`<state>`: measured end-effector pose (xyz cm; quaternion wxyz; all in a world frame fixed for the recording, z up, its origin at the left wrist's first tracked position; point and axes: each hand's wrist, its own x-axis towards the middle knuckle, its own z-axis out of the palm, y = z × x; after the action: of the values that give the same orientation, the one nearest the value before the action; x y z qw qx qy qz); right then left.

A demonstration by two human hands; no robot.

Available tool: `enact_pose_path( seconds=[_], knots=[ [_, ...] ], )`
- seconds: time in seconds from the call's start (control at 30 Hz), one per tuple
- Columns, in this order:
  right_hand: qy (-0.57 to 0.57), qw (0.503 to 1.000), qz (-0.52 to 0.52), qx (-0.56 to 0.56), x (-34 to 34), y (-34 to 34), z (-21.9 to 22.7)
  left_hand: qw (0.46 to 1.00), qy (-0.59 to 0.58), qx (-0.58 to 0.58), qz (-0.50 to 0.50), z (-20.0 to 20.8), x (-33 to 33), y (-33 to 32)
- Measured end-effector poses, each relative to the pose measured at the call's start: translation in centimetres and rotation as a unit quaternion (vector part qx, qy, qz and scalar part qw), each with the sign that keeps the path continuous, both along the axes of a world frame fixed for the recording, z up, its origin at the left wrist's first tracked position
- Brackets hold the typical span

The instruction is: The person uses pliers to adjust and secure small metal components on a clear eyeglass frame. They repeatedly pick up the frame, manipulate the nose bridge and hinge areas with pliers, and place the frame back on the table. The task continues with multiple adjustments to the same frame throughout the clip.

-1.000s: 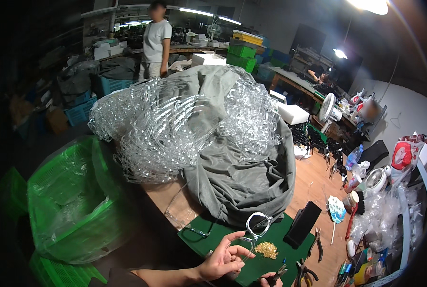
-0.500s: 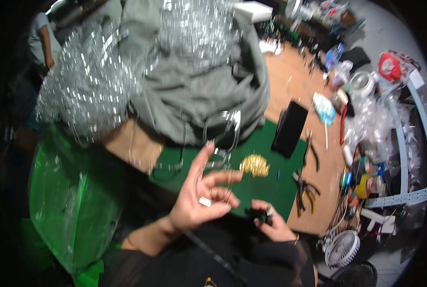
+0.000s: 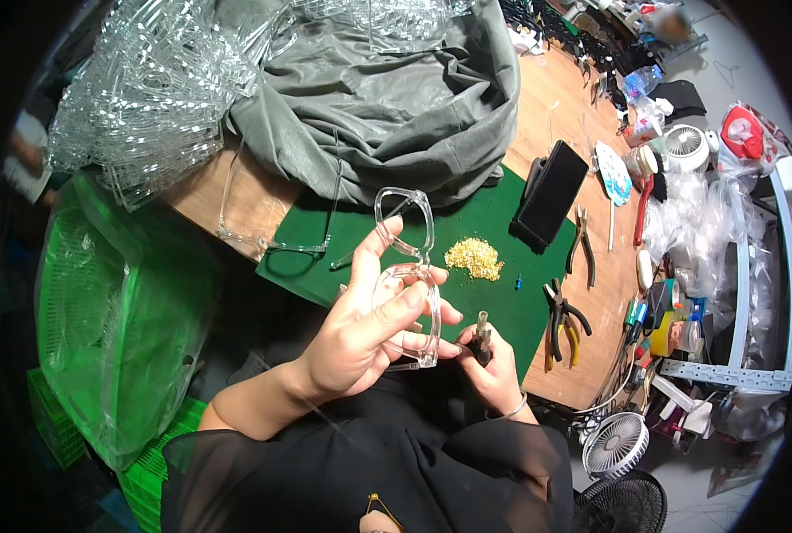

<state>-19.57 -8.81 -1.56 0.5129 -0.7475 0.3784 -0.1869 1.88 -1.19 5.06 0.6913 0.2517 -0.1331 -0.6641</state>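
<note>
My left hand [image 3: 353,333] grips a clear plastic eyeglass frame [image 3: 431,233], thumb and fingers around its front, with the rims one above the other. Close to its lower end is my right hand [image 3: 494,373], closed around a short dark-handled tool [image 3: 482,342] with a pale, tube-like tip pointing up. The tool's exact kind is unclear. Beyond the hands, a heap of tiny gold-coloured parts [image 3: 474,258] lies on the green mat [image 3: 396,306]. Beside the heap is a small blue piece [image 3: 518,283]. A second clear eyeglass frame [image 3: 298,247] rests at the mat's left side.
Many clear frames [image 3: 147,107] are piled on grey cloth [image 3: 387,115] at the back. On the right are a black phone-like slab [image 3: 551,195], pliers [image 3: 581,249], yellow-and-black pliers [image 3: 558,329] and a white fan [image 3: 615,444]. A green crate [image 3: 121,311] stands left.
My left hand has turned and now shows the eyeglass frame upright between its fingers. My right hand has come slightly up and left, nearer the frame. The whole view has shifted and sharpened.
</note>
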Motion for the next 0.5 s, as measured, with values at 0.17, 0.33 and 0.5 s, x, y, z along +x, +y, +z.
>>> enact_pose_path(
  seconds=[0.17,0.33,0.5],
  knots=[
    [-0.014,1.0,0.002,-0.009,0.2,0.3,0.2,1.0,-0.01,0.006,0.006,-0.4,-0.2,-0.2],
    [0.016,0.998,0.025,-0.05,-0.4,0.1,0.4,0.999,0.024,0.01,-0.023,-0.5,0.1,0.0],
    [0.122,0.951,0.12,-0.257,0.1,-1.6,1.5,0.993,0.082,-0.076,-0.049,-1.6,0.4,1.9]
  ],
)
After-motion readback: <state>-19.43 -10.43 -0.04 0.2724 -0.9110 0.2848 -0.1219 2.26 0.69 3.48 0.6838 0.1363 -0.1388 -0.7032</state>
